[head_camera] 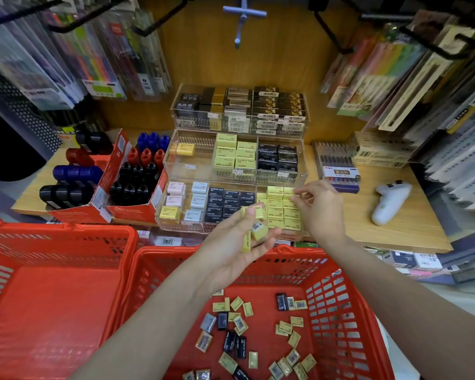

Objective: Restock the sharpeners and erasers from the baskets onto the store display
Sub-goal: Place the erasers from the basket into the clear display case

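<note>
Left hand (239, 237): held palm-up above the right basket, several yellow erasers (259, 229) cupped in its curled fingers.
Right hand (320, 207): one yellow eraser (294, 199) pinched at the fingertips over the yellow compartment of the clear display tray (176, 229).
Right basket (348, 311): red, scattered yellow and black erasers lying inside.
Left basket (52, 270): red, beside it.
</note>
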